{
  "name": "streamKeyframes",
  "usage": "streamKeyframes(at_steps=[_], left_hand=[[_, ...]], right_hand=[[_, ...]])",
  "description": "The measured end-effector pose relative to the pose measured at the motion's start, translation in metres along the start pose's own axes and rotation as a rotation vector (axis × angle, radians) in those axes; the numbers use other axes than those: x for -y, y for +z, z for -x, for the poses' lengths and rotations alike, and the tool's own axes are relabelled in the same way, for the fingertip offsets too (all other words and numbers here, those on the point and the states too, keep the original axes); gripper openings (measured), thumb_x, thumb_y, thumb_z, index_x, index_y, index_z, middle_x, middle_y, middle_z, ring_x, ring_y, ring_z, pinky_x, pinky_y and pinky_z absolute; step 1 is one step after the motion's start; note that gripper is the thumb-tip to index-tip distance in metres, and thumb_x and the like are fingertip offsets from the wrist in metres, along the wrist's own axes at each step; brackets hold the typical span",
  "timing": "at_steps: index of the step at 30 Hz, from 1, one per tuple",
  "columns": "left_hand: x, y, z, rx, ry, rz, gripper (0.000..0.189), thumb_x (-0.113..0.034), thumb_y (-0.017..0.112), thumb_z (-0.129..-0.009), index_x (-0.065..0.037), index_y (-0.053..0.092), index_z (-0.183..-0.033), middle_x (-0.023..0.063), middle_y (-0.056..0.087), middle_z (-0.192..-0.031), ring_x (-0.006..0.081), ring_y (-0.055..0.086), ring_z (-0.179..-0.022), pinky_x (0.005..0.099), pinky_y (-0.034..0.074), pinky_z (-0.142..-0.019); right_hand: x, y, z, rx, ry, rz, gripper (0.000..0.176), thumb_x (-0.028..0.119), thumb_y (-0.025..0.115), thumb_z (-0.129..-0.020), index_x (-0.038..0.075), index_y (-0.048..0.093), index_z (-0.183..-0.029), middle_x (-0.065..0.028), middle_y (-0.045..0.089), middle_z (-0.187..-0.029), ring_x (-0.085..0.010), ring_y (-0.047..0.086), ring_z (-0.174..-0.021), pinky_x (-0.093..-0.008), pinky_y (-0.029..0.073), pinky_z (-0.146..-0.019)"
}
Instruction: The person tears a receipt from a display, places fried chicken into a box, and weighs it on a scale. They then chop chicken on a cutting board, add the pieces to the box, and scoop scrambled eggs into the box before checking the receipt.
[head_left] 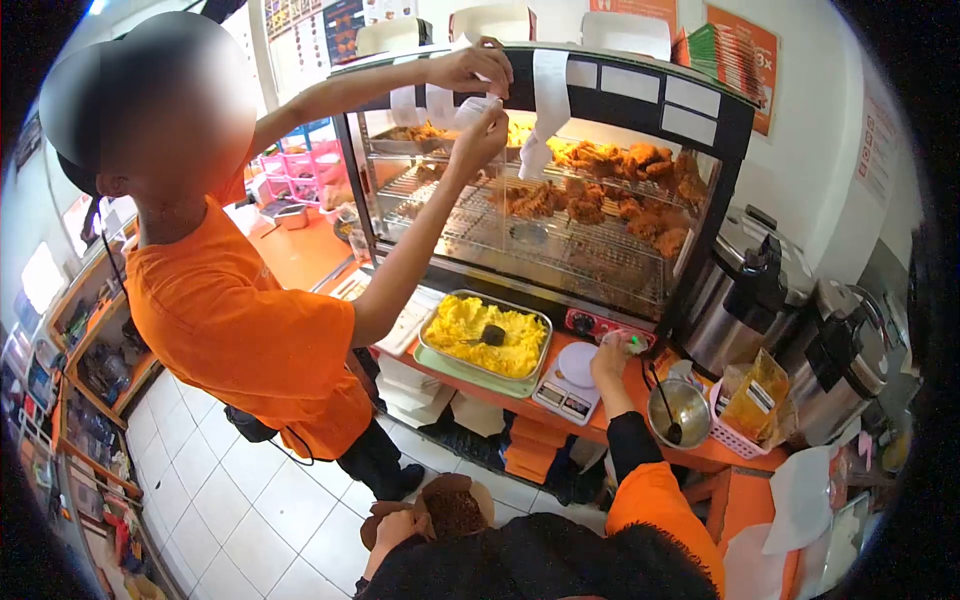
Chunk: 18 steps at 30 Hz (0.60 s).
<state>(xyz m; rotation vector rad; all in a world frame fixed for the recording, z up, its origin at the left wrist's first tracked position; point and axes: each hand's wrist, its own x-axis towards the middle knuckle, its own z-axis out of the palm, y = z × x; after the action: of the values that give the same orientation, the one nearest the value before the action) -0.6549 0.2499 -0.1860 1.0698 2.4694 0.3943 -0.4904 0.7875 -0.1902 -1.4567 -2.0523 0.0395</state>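
Note:
At the bottom, my left hand [400,527] grips the edge of an open brown paper box [488,502] with dark brown food inside. My right hand [608,368] reaches over the orange counter beside the white kitchen scale [575,372]. Something clear, like plastic, shows at its fingertips, but I cannot make it out. Left of the scale, a metal tray [545,345] holds yellow food and a black scoop. A metal bowl [677,412] with a dark-ended utensil stands to the right of my right hand.
A co-worker in an orange shirt [235,310] stands at left, both hands on a paper slip by the glass warmer [560,230] with fried food. Right are metal dispensers [745,290] and a pink basket [745,440] of packets. White tiled floor [310,510] lies below.

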Motion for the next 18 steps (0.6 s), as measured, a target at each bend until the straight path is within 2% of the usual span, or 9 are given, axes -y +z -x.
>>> streamKeyframes(at_steps=[2,3,6,9,12,15,18], left_hand=[[-0.001,-0.004,-0.001,0.017,-0.008,-0.003,0.053,-0.05,0.05,-0.087,-0.002,0.068,-0.077,0.0214,0.065,-0.071,0.0388,0.065,-0.068,0.0493,0.053,-0.062],[-0.003,-0.007,0.001,0.02,0.003,0.016,0.053,-0.051,0.05,-0.087,-0.002,0.068,-0.078,0.0212,0.065,-0.071,0.0388,0.065,-0.069,0.0495,0.053,-0.062],[0.019,0.012,-0.007,0.038,0.076,-0.023,0.054,-0.052,0.048,-0.087,-0.003,0.068,-0.078,0.021,0.065,-0.071,0.0386,0.065,-0.069,0.0497,0.053,-0.063],[0.021,0.009,-0.008,0.059,0.063,-0.001,0.056,-0.054,0.047,-0.088,-0.002,0.067,-0.077,0.0212,0.065,-0.071,0.0385,0.065,-0.068,0.0495,0.053,-0.062],[0.018,0.012,-0.008,0.066,0.013,-0.02,0.057,-0.054,0.047,-0.088,-0.001,0.067,-0.077,0.0216,0.065,-0.07,0.0387,0.065,-0.068,0.0495,0.052,-0.062],[0.014,0.011,-0.01,0.046,0.06,0.01,0.057,-0.053,0.047,-0.089,-0.001,0.066,-0.077,0.022,0.064,-0.07,0.0387,0.065,-0.068,0.0497,0.052,-0.061],[0.019,0.021,-0.016,-0.007,0.164,0.026,0.054,-0.051,0.048,-0.089,-0.001,0.066,-0.078,0.022,0.064,-0.069,0.0384,0.065,-0.067,0.0497,0.052,-0.058]], right_hand=[[-0.001,-0.005,-0.006,-0.14,-0.204,0.175,0.029,0.007,0.048,-0.085,-0.003,0.051,-0.112,-0.0188,0.046,-0.121,-0.0359,0.046,-0.112,-0.0448,0.037,-0.097],[0.001,-0.013,-0.008,-0.15,-0.208,0.149,0.03,0.008,0.05,-0.084,-0.003,0.051,-0.112,-0.0168,0.048,-0.111,-0.035,0.047,-0.105,-0.0451,0.038,-0.095],[0.006,-0.025,-0.01,-0.245,-0.24,0.222,0.031,0.009,0.053,-0.083,-0.002,0.051,-0.112,-0.0178,0.051,-0.11,-0.0356,0.048,-0.106,-0.0454,0.038,-0.094],[0.017,-0.041,-0.008,-0.064,-0.085,0.031,0.04,0.012,0.057,-0.081,-0.002,0.048,-0.117,-0.0219,0.049,-0.117,-0.0378,0.042,-0.119,-0.0461,0.035,-0.101],[0.018,-0.044,-0.007,0.09,0.061,0.134,0.042,0.019,0.061,-0.08,-0.003,0.049,-0.114,-0.0225,0.05,-0.114,-0.0377,0.045,-0.116,-0.0478,0.038,-0.096],[-0.002,-0.018,0.001,0.001,-0.076,0.167,0.038,0.02,0.062,-0.08,-0.002,0.049,-0.108,-0.0235,0.052,-0.111,-0.0386,0.048,-0.112,-0.0496,0.041,-0.091],[-0.015,-0.005,-0.002,0.119,-0.022,0.085,0.032,0.021,0.063,-0.08,-0.001,0.049,-0.1,-0.0248,0.05,-0.114,-0.0378,0.049,-0.111,-0.0481,0.042,-0.09]])
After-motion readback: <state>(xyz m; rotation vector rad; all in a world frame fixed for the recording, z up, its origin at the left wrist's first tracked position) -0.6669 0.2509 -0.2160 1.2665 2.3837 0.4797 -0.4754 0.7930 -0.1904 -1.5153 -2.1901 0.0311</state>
